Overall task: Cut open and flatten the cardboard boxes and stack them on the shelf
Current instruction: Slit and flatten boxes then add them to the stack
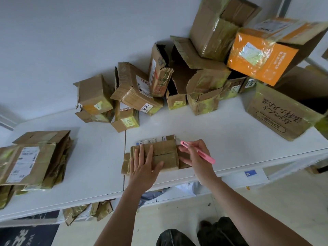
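Nearest the person, the left hand lies flat on the small cardboard box, fingers straight and slightly spread, pressing it onto the white surface close to the front edge. Just right of it, the right hand pinches a pink utility knife between curled fingers, its tip at the box's far right corner. The step in hand looks like slitting the tape there; it would go best with the blade drawn along the seam, away from the pressing hand, and the box held firmly. To the left sits a stack of flattened boxes. Farther back, a pile of uncut boxes waits against the wall.
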`<state>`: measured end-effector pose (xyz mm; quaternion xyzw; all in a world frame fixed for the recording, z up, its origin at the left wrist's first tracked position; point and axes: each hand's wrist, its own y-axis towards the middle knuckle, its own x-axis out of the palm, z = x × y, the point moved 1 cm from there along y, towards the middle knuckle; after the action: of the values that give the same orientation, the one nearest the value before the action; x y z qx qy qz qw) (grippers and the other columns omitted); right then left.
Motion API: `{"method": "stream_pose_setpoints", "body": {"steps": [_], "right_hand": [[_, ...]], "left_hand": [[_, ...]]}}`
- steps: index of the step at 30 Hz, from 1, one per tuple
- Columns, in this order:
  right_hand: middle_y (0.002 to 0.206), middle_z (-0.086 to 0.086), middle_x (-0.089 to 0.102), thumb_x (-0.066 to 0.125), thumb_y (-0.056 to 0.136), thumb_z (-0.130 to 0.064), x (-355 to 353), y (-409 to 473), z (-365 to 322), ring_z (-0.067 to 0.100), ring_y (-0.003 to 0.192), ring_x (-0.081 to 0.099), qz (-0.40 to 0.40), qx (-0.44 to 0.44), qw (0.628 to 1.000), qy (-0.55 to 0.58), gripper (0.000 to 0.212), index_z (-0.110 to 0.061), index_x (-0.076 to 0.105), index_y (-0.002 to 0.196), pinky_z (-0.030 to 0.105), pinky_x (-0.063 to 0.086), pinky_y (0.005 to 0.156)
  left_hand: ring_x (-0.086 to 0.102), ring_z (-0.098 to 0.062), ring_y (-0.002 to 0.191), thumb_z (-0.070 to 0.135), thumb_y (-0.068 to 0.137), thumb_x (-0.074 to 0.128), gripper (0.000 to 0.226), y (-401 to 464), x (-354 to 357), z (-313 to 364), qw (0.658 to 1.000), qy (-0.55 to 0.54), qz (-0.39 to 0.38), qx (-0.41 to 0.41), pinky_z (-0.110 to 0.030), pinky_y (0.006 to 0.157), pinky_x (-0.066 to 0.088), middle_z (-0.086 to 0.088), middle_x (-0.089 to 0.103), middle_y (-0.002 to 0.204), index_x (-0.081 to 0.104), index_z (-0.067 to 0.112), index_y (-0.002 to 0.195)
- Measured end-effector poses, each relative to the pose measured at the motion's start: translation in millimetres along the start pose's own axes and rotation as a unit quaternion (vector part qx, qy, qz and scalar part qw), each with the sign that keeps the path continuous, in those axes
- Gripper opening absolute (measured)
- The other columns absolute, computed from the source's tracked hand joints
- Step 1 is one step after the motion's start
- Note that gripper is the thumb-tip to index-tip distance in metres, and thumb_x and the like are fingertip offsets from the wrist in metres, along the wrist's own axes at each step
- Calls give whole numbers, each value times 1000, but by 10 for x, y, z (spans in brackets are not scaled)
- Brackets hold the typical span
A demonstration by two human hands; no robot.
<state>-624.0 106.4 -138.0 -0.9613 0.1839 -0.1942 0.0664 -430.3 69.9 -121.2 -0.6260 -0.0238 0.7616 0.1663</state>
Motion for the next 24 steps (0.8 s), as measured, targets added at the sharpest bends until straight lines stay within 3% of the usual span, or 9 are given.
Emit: {"method": "stream_pose_setpoints", "body": {"steps": [5,12,17,19,21,22,24], "right_hand": [[92,10,73,55,100,-16,-95,-58,118,21,98,71,11,14,1000,-18,11,-10,55,91,41,61,77],[88,12,72,54,101,-15,-79,-44,139,22,99,71,8,16,1000,-23,14,-9,52,88,42,60,84],[82,12,70,51,101,-9,-123,-108,88,33,94,69,-24,8,997,-73,17,-3,48,85,48,54,93],[80,8,71,50,101,-11,-170,-182,49,26,94,69,-43,4,993,-112,19,-3,49,84,45,51,90],[78,6,71,50,100,-17,-237,-275,2,8,87,68,-69,-2,987,-145,20,-7,51,83,32,49,78],[78,4,71,50,99,-20,-271,-313,-27,7,79,66,-86,-7,983,-162,19,-9,51,82,29,47,71],[79,3,72,49,98,-20,-330,-331,-83,28,69,60,-105,-12,976,-191,17,-11,52,83,40,42,65]], "left_hand": [[-29,-16,146,79,85,32,91,122,59,-107,999,1,-54,-8,-38,117,-16,4,-31,159,-19,41,151],[-33,-15,143,73,87,42,94,139,76,-149,998,2,-68,-3,-38,118,-16,7,-36,156,-22,43,149],[-32,-17,144,72,89,40,93,132,80,-134,998,11,-68,-9,-39,117,-16,5,-35,157,-23,40,149],[-31,-17,144,72,89,40,93,127,86,-133,998,10,-67,-10,-40,117,-15,5,-34,157,-23,40,150],[-31,-17,145,72,88,41,94,123,94,-132,998,10,-64,-9,-40,118,-15,5,-34,157,-22,39,150],[-31,-17,145,72,88,41,94,125,96,-131,998,9,-63,-9,-40,118,-15,5,-34,157,-22,40,150],[-31,-16,144,72,88,42,94,134,95,-132,998,9,-62,-12,-40,118,-15,6,-34,157,-21,40,150]]}}
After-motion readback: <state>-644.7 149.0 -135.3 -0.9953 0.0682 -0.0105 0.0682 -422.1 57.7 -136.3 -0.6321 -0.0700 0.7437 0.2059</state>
